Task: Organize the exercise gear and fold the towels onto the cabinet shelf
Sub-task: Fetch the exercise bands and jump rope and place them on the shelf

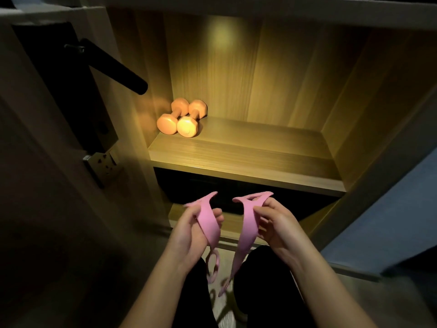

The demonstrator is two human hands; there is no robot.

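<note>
- Left hand (191,230) is curled round one strand of the pink resistance band (246,230); the strand runs across the palm, with its upper end sticking out above the fingers.
- Right hand (272,223) pinches the other strand between thumb and fingertips; that end pokes up and inward just above the knuckles.
- The hands are level and near each other, with a gap between them; nothing bridges the gap at hand height.
- Both strands hang down below the hands; the looped lower part dangles between the knees in black trousers (267,268).
- The band is blurred at its tips, so I cannot tell the exact shape there.
- Cabinet shelf (248,152) is beyond and above the hands, lit from above.
- Two orange dumbbells (186,126) lie side by side and touching at the far left of the shelf, well apart from both hands, up and left of the left hand.
- Black drawer front (236,185) is just beyond the fingertips, under the shelf.
- Door handle (113,65) is far up and left of the left hand.
</note>
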